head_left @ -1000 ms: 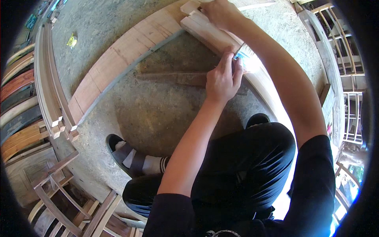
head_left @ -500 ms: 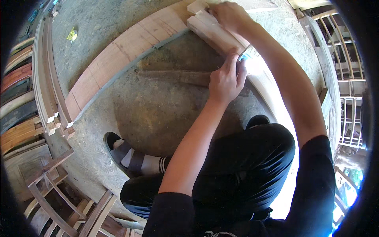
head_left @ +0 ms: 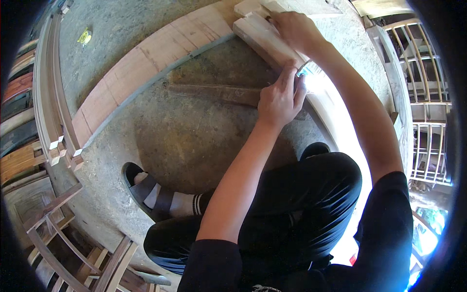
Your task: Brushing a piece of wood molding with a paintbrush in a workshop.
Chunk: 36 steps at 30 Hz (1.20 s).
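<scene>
My left hand (head_left: pixel 279 100) is closed at the side of a pale wooden piece (head_left: pixel 260 39), gripping a small blue object (head_left: pixel 301 75) with a thin straight edge lying across the wood; glare blurs it. My right hand (head_left: pixel 296 34) is curled over the upper part of the same wood, near its notched end, holding something small and dark that I cannot make out. This piece slants down to the right into strong light. Its top end rests by a wide curved plank (head_left: pixel 146 63) with cross lines. A dark wooden bar (head_left: pixel 214 92) lies beneath on the concrete floor.
Long strips (head_left: pixel 51 87) and curved boards (head_left: pixel 19 87) lie at the left, with wooden frames (head_left: pixel 63 243) lower left. A small yellow object (head_left: pixel 84 36) sits on the floor. Slatted frames (head_left: pixel 423 68) and a weathered beam (head_left: pixel 399 82) line the right. My crossed legs are below.
Both hands have shifted slightly to the right along with the pale piece. The curved plank and floor items appear a little farther left. Both hands keep their grip.
</scene>
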Motion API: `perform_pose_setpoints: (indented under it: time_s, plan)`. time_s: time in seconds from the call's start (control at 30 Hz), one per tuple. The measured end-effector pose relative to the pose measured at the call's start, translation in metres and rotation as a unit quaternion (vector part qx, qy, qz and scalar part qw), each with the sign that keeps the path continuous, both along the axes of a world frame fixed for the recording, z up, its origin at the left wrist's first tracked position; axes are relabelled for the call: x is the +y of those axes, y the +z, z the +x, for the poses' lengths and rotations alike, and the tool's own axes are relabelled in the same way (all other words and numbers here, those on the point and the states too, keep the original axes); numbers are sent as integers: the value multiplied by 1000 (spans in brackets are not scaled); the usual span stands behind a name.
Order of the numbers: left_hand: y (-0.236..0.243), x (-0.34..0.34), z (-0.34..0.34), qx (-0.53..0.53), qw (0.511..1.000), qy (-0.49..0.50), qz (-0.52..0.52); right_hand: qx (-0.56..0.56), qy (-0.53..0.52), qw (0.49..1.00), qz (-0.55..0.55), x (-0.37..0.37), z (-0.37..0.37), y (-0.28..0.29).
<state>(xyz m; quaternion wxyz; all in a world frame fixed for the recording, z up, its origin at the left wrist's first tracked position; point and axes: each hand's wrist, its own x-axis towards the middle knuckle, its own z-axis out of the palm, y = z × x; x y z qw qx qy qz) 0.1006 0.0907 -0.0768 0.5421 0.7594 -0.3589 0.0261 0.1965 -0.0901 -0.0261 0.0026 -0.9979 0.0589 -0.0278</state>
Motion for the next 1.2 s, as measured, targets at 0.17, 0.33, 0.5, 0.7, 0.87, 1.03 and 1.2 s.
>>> perform_pose_setpoints:
  time_s: [0.17, 0.33, 0.5, 0.7, 0.87, 1.03, 1.2]
  plan:
    - [-3, -10, -4, 14, 1000, -13, -14, 13, -36, 998, -51, 0, 26, 8]
    - [-4, -1, 4, -22, 1000, 13, -18, 25, -14, 998, -61, 7, -1, -4]
    - [-2, -12, -3, -22, 999, 12, -38, 47, -53, 995, -66, 7, 25, 11]
    - [-4, -3, -2, -5, 999, 18, -27, 138, -40, 987, -77, 5, -22, 45]
    - [-3, 0, -2, -12, 999, 23, -19, 62, 53, 993, -89, -14, -44, 54]
    - [-6, -5, -1, 5, 1000, 15, -22, 109, 8, 992, -59, 4, -30, 46]
    - [-1, -8, -4, 4, 1000, 15, -4, 160, -32, 985, 60, -16, -12, 35]
